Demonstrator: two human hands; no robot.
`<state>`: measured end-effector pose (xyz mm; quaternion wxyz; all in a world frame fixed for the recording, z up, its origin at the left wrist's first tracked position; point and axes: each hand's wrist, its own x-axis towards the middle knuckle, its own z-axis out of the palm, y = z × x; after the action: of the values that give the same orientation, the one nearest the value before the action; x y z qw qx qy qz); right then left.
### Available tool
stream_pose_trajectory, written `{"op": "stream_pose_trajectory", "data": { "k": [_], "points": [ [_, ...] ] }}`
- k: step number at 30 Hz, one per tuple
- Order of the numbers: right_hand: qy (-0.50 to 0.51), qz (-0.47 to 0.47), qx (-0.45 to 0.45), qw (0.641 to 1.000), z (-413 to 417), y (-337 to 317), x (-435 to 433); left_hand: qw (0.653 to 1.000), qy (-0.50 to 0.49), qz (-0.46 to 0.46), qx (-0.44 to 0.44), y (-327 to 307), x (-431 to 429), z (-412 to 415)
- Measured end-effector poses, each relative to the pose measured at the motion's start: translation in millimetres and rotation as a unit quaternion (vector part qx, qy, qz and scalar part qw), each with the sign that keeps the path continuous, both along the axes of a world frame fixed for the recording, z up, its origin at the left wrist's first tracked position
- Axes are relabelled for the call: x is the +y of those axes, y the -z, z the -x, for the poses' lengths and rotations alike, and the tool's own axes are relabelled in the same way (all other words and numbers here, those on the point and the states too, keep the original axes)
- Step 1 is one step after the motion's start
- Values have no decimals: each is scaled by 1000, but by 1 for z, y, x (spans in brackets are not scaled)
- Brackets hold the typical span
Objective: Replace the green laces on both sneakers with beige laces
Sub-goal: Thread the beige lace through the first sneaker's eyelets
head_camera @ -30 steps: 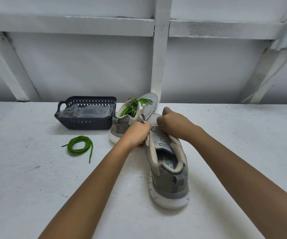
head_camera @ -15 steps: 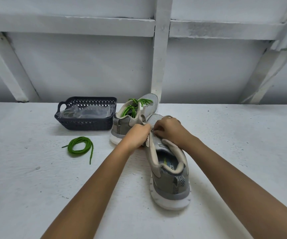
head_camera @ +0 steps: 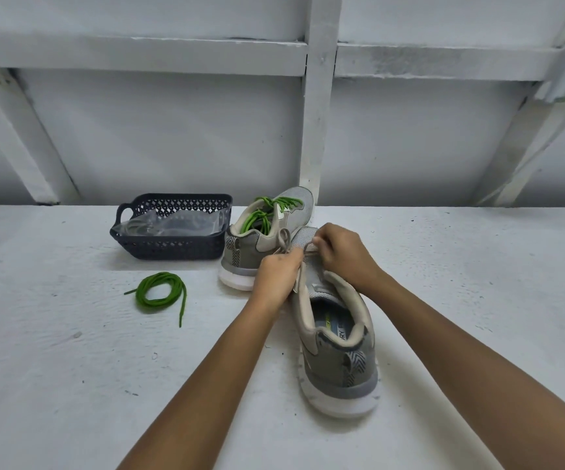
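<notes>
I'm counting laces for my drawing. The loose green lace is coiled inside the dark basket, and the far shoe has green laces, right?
Not quite. The head view shows the loose green lace coiled on the white table, in front of the dark basket, not inside. The far shoe does have green laces.

White painted surface (head_camera: 71, 385) (scuffed, speckled) meets a white wall (head_camera: 172, 130) braced by beams (head_camera: 318, 113)

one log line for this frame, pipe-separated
left hand + right hand: shut on beige lace, near sneaker | far sneaker: green-laced | green lace: on table
</notes>
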<state>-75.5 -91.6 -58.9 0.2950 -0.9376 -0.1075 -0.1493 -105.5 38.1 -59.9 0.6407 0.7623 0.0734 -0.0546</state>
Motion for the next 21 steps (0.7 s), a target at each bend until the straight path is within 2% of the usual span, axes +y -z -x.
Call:
{"op": "stream_pose_trajectory", "data": {
  "k": [3, 8, 13, 16, 19, 21],
  "points": [
    [39, -91, 18, 995, -2, -11, 1, 1000, 0, 17, -18, 3, -6, 4],
    [27, -124, 14, 992, -9, -41, 3, 1000, -7, -10, -23, 5, -12, 3],
    [-8, -198, -57, 978, -13, -90, 8, 999, 2, -35, -26, 7, -11, 2],
    [-43, -205, -68, 975, -9, -102, 16, 998, 8, -47, -28, 6, -11, 2],
    [-47, -198, -45, 978, -5, -94, 20, 992, 50, -109, -35, -1, -5, 0],
    [-44, -196, -34, 979, -3, -90, 18, 974, 79, -203, -60, -10, 0, -1]
  ]
}}
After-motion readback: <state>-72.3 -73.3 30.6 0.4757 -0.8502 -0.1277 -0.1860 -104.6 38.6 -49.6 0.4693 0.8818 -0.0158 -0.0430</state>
